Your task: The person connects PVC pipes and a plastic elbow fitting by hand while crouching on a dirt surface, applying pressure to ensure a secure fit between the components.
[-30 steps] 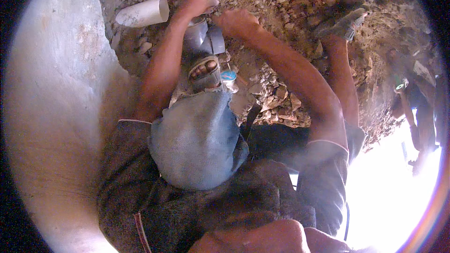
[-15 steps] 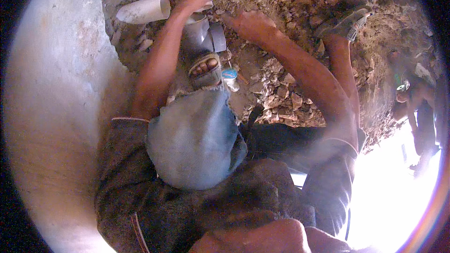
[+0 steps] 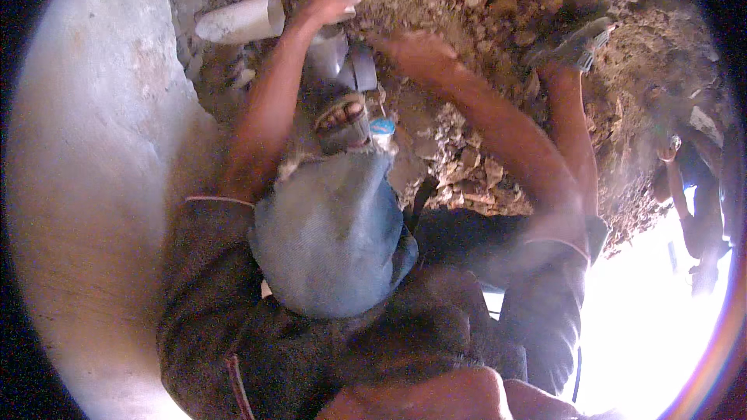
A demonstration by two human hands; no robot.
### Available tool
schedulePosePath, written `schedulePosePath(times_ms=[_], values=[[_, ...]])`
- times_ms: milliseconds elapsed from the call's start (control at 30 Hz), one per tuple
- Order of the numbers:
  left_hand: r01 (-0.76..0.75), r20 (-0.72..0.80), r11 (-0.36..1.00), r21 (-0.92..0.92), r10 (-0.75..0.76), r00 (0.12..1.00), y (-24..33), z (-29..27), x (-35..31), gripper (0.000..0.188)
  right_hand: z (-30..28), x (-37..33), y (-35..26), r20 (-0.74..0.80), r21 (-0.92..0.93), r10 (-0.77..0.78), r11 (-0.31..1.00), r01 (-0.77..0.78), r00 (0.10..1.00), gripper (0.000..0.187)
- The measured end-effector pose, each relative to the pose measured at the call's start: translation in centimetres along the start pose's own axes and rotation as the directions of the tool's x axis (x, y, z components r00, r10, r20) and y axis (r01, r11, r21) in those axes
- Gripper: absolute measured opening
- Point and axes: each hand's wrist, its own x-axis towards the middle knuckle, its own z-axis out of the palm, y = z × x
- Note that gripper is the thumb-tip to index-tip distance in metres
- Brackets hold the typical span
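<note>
My left hand (image 3: 331, 3) is closed just above a grey pipe fitting (image 3: 327, 51) with a short side branch (image 3: 363, 67). A pale edge shows under its fingers, but I cannot make out what they hold. To the right of the fitting, my right hand (image 3: 420, 54) is low over the dirt, its fingers smeared by motion. Whether it holds anything is hidden. My sandalled foot (image 3: 341, 115) is right against the near end of the fitting. Beside the foot stands a small white container with a blue lid (image 3: 382, 127).
A loose off-white pipe (image 3: 241, 19) lies on the rubble left of my left hand. A pale plastered wall (image 3: 101, 171) runs along the left. Broken stones (image 3: 471, 167) and soil cover the ground. At the far right another person (image 3: 696, 194) has one hand raised.
My right hand has shifted slightly right and nearer. My left hand stays nearly in place over the fitting. At the far right, the other person's arm has moved up.
</note>
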Motion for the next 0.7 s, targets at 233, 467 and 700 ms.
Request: schedulePosePath(times_ms=[233, 467, 700], values=[[-0.081, -0.145, 0.993, 0.085, 0.093, 0.985, 3.4, -0.2, -0.9, 0.045, 1.3, 1.8, 0.7, 0.060, 0.058, 0.070, 0.996, -0.073, 0.996, 0.048], [-0.085, -0.141, 0.973, 0.212, 0.117, 0.983, 3.9, 0.5, -1.0, 0.049, 2.2, 3.4, 0.0, 0.167, -0.036, 0.069, 0.997, -0.064, 0.984, 0.055], [0.009, -0.105, 0.996, 0.091, 0.001, 0.994, 2.0, 0.1, -0.4, 0.042, 0.4, 1.2, 0.3, 0.093, 0.118, 0.026, 0.992, -0.037, 0.995, 0.052]])
